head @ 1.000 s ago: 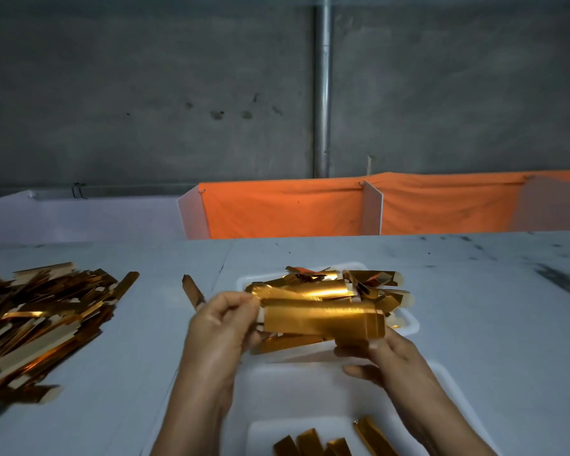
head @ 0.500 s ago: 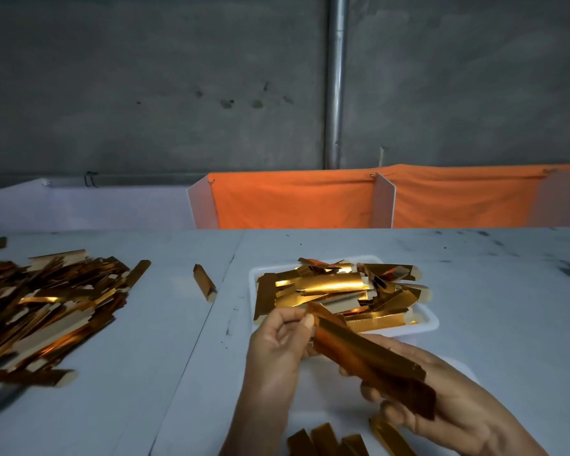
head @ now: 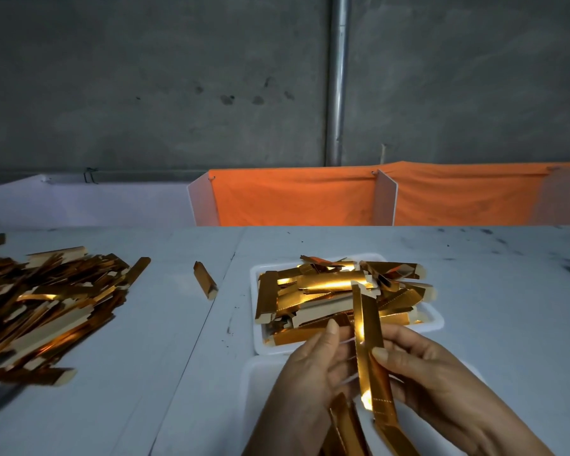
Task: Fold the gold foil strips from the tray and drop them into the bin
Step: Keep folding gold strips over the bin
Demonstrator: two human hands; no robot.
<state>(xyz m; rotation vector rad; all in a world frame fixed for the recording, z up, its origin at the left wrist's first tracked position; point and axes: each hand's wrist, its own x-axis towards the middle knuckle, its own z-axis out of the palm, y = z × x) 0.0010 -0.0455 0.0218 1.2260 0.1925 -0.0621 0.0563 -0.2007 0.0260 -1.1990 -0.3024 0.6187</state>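
Note:
A long gold foil strip (head: 369,340) stands nearly upright between my hands, creased lengthwise. My left hand (head: 310,373) holds its left side with curled fingers. My right hand (head: 441,386) grips its right edge, thumb pressed on the front. Behind them a white tray (head: 436,320) holds a heap of flat gold strips (head: 329,287). Below my hands sits a white bin (head: 257,373), with folded gold pieces (head: 343,426) showing inside it.
A large loose pile of gold strips (head: 46,307) covers the table's left side. One folded piece (head: 205,280) lies alone between the pile and the tray. Orange cloth dividers (head: 293,195) stand along the table's far edge.
The strip has turned from slanted across my hands to nearly upright and looks narrower, folded along its length. Both hands have closed in around it.

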